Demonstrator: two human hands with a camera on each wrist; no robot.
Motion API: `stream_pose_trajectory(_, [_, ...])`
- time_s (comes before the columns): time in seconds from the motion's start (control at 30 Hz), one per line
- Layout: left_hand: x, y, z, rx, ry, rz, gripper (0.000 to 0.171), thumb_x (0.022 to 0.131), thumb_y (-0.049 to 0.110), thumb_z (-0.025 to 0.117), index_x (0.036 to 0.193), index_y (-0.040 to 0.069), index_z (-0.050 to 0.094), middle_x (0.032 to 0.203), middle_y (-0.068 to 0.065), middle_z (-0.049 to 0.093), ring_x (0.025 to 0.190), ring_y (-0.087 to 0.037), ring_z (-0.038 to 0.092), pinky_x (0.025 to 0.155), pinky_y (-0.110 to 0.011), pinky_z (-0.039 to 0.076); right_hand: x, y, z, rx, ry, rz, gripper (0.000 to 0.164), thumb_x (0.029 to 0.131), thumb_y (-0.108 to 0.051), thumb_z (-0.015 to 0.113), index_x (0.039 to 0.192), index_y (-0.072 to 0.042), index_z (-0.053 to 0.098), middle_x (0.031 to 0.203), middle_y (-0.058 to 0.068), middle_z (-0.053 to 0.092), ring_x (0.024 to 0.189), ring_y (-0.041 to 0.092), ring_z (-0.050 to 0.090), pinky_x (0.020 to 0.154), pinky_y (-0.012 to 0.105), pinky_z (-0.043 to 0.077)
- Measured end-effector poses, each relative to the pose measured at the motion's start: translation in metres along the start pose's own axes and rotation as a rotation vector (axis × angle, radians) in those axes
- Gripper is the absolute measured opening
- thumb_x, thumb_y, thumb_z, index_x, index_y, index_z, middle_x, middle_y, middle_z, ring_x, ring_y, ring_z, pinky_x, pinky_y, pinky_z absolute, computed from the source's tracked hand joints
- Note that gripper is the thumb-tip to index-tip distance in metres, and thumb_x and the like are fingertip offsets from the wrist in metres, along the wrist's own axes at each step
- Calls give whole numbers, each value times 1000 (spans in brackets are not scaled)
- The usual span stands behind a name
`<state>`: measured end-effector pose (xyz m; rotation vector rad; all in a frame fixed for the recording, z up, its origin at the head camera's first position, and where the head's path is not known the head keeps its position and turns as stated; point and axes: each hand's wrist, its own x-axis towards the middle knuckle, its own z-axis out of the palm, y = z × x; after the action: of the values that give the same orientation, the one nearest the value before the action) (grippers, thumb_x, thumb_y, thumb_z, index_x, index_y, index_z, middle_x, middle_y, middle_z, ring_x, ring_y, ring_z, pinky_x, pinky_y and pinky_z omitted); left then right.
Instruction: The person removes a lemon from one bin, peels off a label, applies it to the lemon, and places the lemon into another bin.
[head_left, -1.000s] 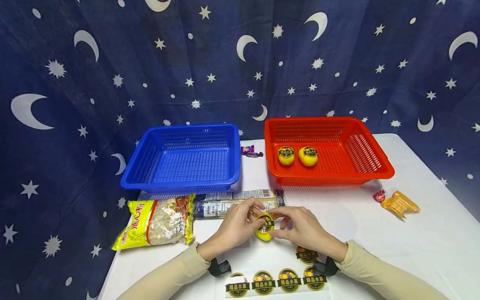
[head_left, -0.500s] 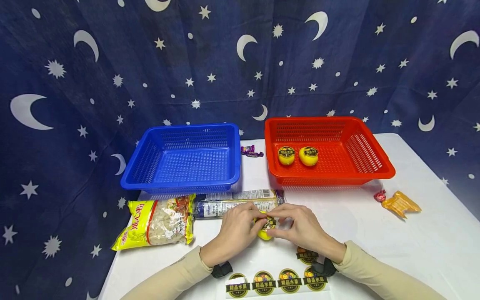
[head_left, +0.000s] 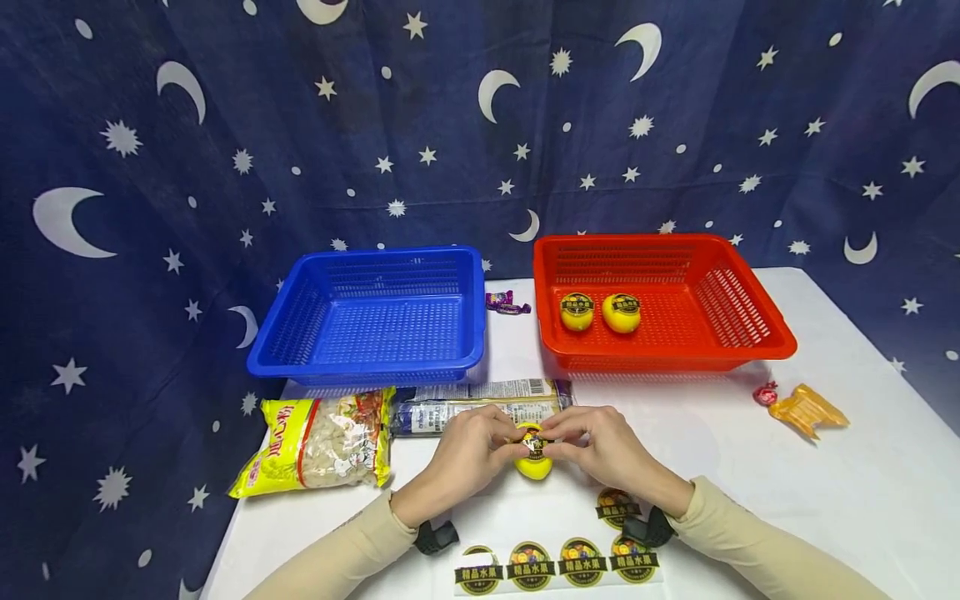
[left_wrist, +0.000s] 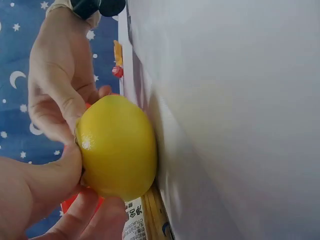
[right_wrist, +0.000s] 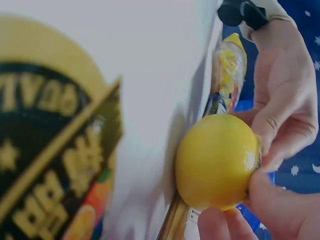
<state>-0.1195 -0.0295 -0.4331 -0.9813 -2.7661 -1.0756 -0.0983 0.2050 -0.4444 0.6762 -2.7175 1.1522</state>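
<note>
A yellow lemon rests on the white table between both hands, with a round black-and-gold fruit sticker on its upper side. My left hand holds the lemon from the left, its thumb at the sticker's edge and its fingers against the fruit's side. From the right, my right hand holds it likewise, thumb at the sticker and fingertips touching the peel. Both wrist views show the bare yellow side of the lemon; most of the sticker is hidden there.
Two stickered lemons lie in the red basket; a blue basket stands left of it. Noodle packets and a yellow bag lie before them. A sticker strip is nearest; wrapped candies are right.
Fingers of both hands have shifted around the sticker's edges on the lemon. The left hand moved in over it, then back slightly, and more of the lemon's front shows now.
</note>
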Motion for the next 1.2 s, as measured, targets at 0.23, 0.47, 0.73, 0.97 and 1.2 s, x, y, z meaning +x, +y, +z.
stream_pose_trajectory(0.23, [3, 0, 0, 19, 6, 28, 13, 85, 23, 83, 95, 14, 85, 91, 4, 75, 85, -9, 69, 75, -21, 53, 1, 4, -1, 62, -25, 36, 6, 85, -17, 83, 92, -18, 84, 102, 0, 80, 83, 0, 68, 67, 20, 55])
stream_pose_trajectory(0.47, [3, 1, -2, 11, -12, 11, 13, 85, 22, 83, 95, 14, 84, 92, 4, 75, 86, -9, 69, 76, -22, 53, 3, 4, -1, 162, -69, 84, 14, 84, -18, 85, 97, -14, 82, 105, 3, 78, 91, 9, 73, 75, 23, 60])
stream_pose_trajectory(0.73, [6, 7, -7, 62, -45, 19, 14, 84, 25, 85, 92, 14, 84, 85, 3, 74, 70, -5, 60, 62, -18, 44, 6, -5, 10, 69, -145, 59, 63, 71, -35, 94, 126, -18, 68, 116, -1, 70, 89, 6, 66, 68, 21, 56])
stream_pose_trajectory(0.97, [17, 18, -16, 125, -15, 11, 23, 86, 44, 80, 96, 23, 82, 84, 8, 75, 64, 1, 54, 57, -17, 39, 3, -9, -3, 47, -131, 69, 61, 68, -25, 95, 124, -22, 70, 112, -4, 71, 88, 4, 63, 69, 21, 56])
stream_pose_trajectory(1.2, [49, 31, -11, 257, 176, 52, 49, 100, 53, 58, 127, 14, 72, 124, -4, 73, 107, -22, 70, 78, -37, 59, 24, -10, -120, -109, 25, 111, 62, 67, -19, 96, 123, -16, 70, 109, 4, 72, 94, 17, 66, 73, 23, 57])
